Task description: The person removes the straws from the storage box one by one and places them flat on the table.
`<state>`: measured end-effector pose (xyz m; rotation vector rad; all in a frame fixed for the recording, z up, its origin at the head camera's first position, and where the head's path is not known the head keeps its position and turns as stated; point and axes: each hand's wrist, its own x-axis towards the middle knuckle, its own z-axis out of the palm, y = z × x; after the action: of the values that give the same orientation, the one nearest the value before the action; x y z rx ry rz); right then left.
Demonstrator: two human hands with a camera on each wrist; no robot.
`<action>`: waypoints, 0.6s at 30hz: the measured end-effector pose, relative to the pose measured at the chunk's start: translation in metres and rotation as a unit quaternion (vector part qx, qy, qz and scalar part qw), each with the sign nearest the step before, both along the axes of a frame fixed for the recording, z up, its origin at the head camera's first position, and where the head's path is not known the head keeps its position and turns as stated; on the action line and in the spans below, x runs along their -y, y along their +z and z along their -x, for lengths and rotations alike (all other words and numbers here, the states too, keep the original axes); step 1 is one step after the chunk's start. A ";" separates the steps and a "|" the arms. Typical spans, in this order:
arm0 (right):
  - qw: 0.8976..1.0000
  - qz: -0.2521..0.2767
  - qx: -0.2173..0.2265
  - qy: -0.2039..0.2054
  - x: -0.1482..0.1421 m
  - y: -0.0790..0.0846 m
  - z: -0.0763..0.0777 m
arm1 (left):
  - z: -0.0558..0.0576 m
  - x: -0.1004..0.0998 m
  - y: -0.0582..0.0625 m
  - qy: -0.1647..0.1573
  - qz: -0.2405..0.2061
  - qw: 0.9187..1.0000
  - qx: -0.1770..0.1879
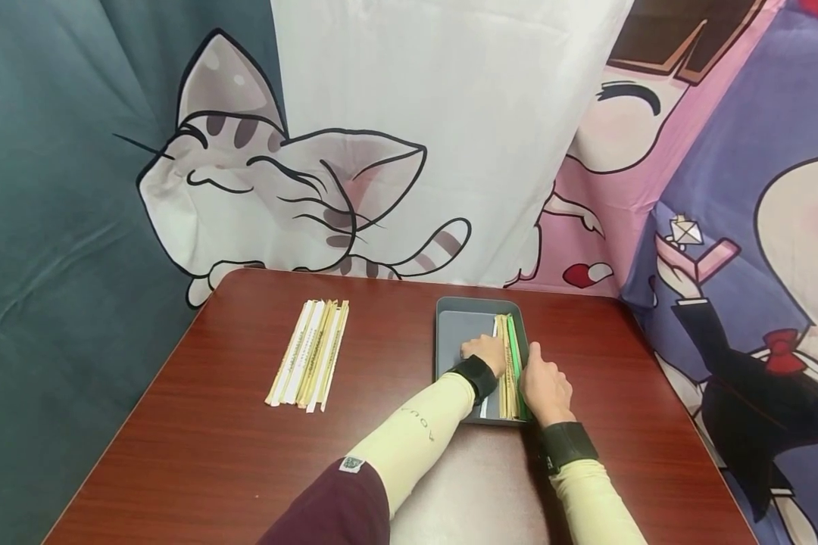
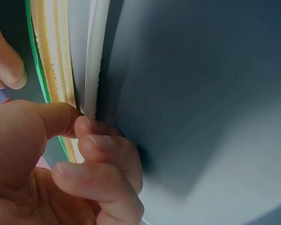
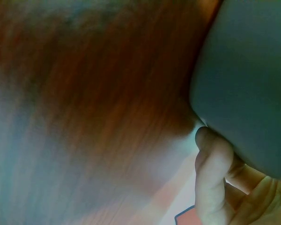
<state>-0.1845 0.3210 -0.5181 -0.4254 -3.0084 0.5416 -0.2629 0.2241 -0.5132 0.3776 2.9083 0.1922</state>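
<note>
Inside a grey rectangular tray (image 1: 477, 302), my left hand (image 1: 485, 353) pinches a white paper-wrapped straw (image 2: 94, 56) between thumb and index finger. Beside that straw lie several yellowish wrapped straws (image 1: 507, 378) and a green one (image 1: 514, 341), along the tray's right side. The right hand (image 1: 547, 387) holds the tray's right wall, with the thumb over the rim and the fingers outside, against the grey wall (image 3: 246, 79) in the right wrist view.
To the left on the brown table (image 1: 198, 424), a row of several white and yellowish wrapped straws (image 1: 309, 354) lies slightly slanted. Behind the table hangs a printed cloth (image 1: 382, 68) with a cartoon cat.
</note>
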 end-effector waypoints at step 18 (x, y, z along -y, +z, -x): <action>1.000 0.002 0.005 0.002 0.001 0.000 0.000 | 0.003 0.005 -0.002 -0.020 -0.005 1.000 -0.008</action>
<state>-0.1841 0.3202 -0.5183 -0.4228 -3.0198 0.5489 -0.2656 0.2189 -0.5148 0.4397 2.9143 0.1988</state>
